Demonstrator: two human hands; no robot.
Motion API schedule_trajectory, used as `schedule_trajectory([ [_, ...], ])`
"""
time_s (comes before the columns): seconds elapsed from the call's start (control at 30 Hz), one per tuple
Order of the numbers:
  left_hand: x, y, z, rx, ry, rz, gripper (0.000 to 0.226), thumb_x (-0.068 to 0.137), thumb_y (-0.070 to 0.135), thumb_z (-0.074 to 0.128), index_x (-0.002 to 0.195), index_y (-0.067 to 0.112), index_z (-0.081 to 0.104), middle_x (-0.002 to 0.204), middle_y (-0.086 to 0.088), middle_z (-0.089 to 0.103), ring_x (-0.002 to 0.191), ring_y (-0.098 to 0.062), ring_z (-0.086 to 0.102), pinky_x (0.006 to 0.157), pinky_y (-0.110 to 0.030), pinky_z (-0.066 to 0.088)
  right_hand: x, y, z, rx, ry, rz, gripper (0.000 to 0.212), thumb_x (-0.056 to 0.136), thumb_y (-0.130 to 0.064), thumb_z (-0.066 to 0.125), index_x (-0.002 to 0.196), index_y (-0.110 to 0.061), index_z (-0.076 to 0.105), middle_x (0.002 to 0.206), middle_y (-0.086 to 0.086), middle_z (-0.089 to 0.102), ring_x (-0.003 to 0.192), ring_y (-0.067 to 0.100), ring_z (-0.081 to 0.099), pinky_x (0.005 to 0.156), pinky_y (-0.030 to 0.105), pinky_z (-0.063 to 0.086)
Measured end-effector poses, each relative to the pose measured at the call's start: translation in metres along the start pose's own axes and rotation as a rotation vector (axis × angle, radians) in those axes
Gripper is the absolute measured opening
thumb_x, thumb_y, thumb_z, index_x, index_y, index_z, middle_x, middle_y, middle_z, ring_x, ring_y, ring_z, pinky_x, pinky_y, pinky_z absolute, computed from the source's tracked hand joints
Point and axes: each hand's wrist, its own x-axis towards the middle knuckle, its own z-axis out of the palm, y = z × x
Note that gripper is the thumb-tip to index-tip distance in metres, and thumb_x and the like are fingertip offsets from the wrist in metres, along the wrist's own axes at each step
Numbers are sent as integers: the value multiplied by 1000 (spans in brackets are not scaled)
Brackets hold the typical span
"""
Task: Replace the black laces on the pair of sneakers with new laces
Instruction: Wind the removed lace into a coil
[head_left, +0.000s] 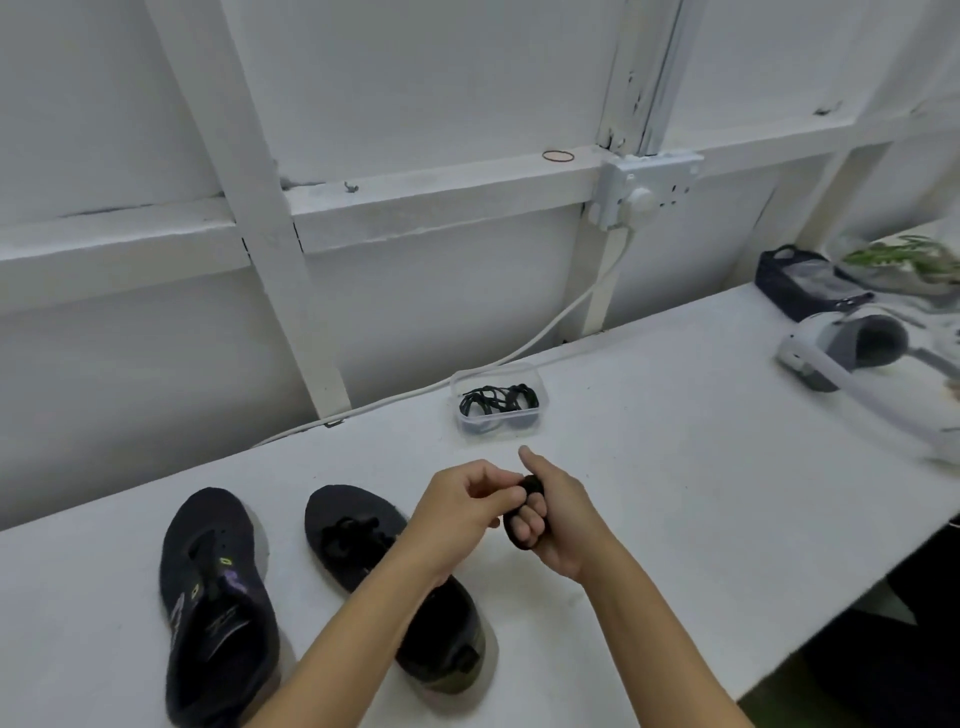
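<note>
Above the surface, right of toes-away sneakers, your left hand pinches and right hand clamps a coiled lace.

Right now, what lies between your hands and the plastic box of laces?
Nothing: the head view shows only bare white table between the hands winding a black lace and the box.

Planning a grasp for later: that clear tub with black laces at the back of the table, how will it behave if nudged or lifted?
The clear tub looks thin plastic, so probably light and likely to slide on the smooth white table rather than tip, being low and wide. It has no lid, and the black laces inside look loose and floppy, so they may spill if tilted.
</note>
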Motion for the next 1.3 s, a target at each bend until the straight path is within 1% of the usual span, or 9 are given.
schedule_trajectory([
  [0.23,38,-17,17,49,10,-69,10,97,2,57,105,0,62,76,-5,71,61,-9,65,61,-16,50,32,10,-11,-156,249,5,53,107,-38,38,72,-3,56,47,6,42,44,18,38,48,28,35],
  [0.4,62,-32,22,123,6,-116,7,98,7,54,102,8,60,70,-1,71,65,-15,68,86,-39,59,50,18,-14,-271,351,23,60,106,-43,33,70,-3,59,47,5,52,45,18,45,54,30,42],
  [0.53,72,-43,31,209,26,-156,6,95,17,60,98,17,66,85,2,73,82,-14,68,79,-30,55,58,19,-20,-414,432,23,60,106,-40,28,63,-6,53,49,5,51,47,19,47,52,29,38],
  [0.63,78,-45,32,196,26,-188,7,95,14,60,97,16,66,78,3,72,74,-10,66,74,-27,51,63,15,-30,-458,380,19,54,106,-36,29,72,-4,56,50,7,53,46,18,47,53,29,39],
  [0.73,88,-44,30,166,43,-215,7,94,12,60,96,16,65,83,1,73,82,-15,70,87,-34,57,63,9,-44,-352,241,-1,50,106,-38,42,77,-2,61,59,10,63,51,18,57,58,28,50],
  [0.9,104,-44,30,243,90,-274,6,90,16,67,87,21,67,96,-1,70,89,-18,66,87,-34,56,70,11,-69,-500,208,-122,22,96,-25,67,92,-6,76,88,7,78,91,23,73,91,36,55],
  [1.13,107,-43,41,506,115,-201,4,89,14,68,89,17,71,93,3,68,89,-14,60,65,-17,44,76,19,-65,-1160,393,-315,19,97,-19,60,94,-13,78,87,6,74,87,25,68,69,32,51],
  [1.23,107,-38,43,701,141,-162,10,89,21,68,95,21,77,99,-1,73,93,-20,66,73,-28,52,74,22,-64,-1154,445,-358,24,97,-22,61,115,-11,74,103,9,72,101,28,65,79,35,53],
  [1.3,108,-34,41,755,173,-156,14,90,26,67,98,24,78,101,0,73,95,-22,66,73,-30,54,70,21,-66,-1148,470,-396,22,95,-20,61,108,-8,75,99,11,73,98,32,65,77,40,56],
])
